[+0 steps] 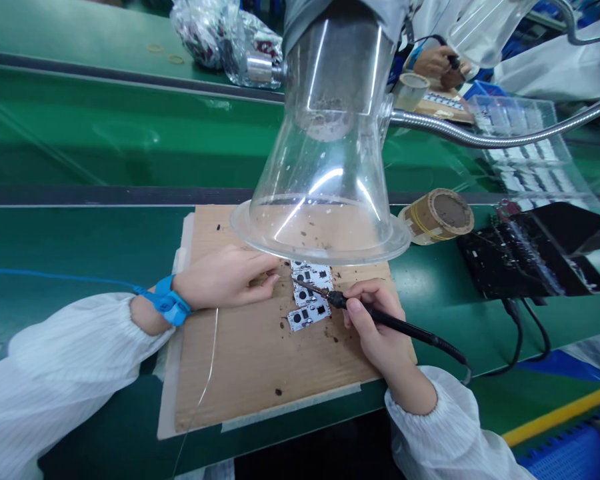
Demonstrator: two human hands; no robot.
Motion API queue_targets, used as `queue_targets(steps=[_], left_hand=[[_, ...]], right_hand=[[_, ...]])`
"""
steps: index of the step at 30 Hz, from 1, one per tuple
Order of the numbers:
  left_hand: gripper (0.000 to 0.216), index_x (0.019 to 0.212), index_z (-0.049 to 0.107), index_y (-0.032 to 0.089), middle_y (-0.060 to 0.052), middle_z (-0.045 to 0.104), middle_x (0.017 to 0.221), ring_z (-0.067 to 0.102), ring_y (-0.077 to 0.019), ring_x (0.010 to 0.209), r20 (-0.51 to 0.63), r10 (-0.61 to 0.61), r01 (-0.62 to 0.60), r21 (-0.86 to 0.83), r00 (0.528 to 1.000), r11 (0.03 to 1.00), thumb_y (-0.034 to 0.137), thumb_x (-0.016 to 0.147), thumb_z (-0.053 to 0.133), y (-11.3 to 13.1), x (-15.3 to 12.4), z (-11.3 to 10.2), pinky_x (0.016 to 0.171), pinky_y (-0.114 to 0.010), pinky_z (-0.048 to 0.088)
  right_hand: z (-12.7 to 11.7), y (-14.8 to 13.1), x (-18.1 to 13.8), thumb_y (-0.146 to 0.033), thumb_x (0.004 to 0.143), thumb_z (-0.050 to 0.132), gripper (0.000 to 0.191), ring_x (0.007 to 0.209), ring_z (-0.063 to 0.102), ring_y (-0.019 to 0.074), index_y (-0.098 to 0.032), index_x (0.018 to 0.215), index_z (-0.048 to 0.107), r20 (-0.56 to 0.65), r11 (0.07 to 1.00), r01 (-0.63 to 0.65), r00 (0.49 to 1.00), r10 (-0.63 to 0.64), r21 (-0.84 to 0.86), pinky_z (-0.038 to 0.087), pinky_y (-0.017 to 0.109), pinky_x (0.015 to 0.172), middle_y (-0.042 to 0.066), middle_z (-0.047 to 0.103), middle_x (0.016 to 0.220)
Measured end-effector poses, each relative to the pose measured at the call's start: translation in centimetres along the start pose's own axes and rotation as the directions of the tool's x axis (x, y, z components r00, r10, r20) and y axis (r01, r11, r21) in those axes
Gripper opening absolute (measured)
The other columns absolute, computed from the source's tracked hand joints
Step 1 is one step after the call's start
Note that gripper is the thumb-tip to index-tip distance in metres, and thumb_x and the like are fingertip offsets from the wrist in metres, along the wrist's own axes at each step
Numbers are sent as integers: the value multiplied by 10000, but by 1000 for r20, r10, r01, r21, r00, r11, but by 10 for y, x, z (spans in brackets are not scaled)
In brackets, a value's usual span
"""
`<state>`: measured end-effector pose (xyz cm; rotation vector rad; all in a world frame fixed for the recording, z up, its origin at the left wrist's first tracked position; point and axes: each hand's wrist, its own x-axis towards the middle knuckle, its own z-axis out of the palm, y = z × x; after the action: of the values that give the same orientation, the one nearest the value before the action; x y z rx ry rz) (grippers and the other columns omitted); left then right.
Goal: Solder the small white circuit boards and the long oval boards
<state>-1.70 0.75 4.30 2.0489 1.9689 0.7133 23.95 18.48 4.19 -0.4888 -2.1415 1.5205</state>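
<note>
My right hand (380, 323) grips a black soldering iron (395, 322), its metal tip over a column of small white circuit boards (310, 316). Left of the boards is my left hand (235, 277), thumb and fingers pinched together. A thin strand of solder wire (213, 350) comes out from under this hand and trails toward the front edge. The boards lie on a brown work board (250, 373) with dark burn specks. The clear fume hood's rim hides the upper end of the column. A blue wrist strap (173, 301) circles my left wrist.
A clear fume extraction hood (325, 180) hangs low over the work board. Right of it are a round cardboard tub (437, 217) and a black stand (525, 257) with cables. Across the bench, a co-worker's hands (437, 67) work near clear trays (525, 133).
</note>
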Motion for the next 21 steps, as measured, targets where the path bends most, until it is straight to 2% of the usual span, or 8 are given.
queue_targets(steps=[6, 16, 21], left_hand=[[179, 887, 621, 192, 9, 617, 658, 531, -136, 552, -5, -3, 3, 9, 1000, 1000, 245, 1010, 502, 0, 0, 0, 544, -266, 318], [171, 848, 556, 204, 58, 481, 596, 410, -110, 491, -36, 29, -29, -9, 999, 1000, 229, 1010, 506, 0, 0, 0, 515, -268, 255], [167, 873, 578, 198, 58, 497, 610, 418, -109, 495, -43, 35, -36, -15, 998, 999, 223, 1012, 490, 1, 0, 0, 524, -264, 270]], right_hand=[[0, 1, -1, -386, 1103, 680, 119, 592, 613, 132, -274, 1066, 678, -1, 1000, 17, 1000, -17, 7, 506, 252, 568, -30, 654, 759], [0, -1, -1, -374, 1106, 677, 124, 556, 582, 122, -265, 1047, 675, -46, 995, -27, 998, 32, 92, 484, 214, 518, -46, 623, 678], [-1, 0, -2, -375, 1105, 680, 123, 551, 581, 117, -265, 1050, 680, -60, 993, -30, 997, 37, 113, 480, 208, 517, -51, 624, 665]])
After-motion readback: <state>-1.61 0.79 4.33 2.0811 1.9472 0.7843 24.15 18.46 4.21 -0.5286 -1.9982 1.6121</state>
